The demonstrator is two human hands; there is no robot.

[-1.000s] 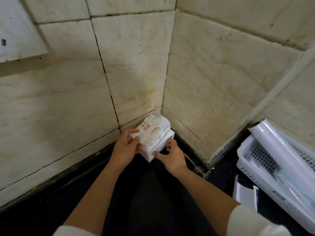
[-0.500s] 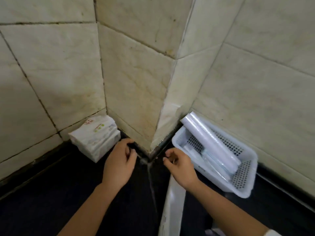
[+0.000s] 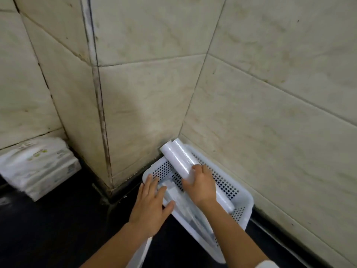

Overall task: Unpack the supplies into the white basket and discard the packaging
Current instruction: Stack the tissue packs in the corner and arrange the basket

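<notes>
Both my hands have moved into the white basket (image 3: 243, 200). My right hand (image 3: 201, 185) wraps around the white roll (image 3: 178, 159). My left hand (image 3: 151, 202) lies flat and open on a clear packet (image 3: 190, 211).

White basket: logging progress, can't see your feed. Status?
Right hand gripping roll in white basket. Left hand open, on flat packet inside. Nothing blocking.

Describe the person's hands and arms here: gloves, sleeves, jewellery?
Both hands are bare: no gloves, rings or watch visible on the left hand or right hand. The forearms are uncovered. A white sleeve cuff shows only on the right arm, at the bottom edge.
</notes>
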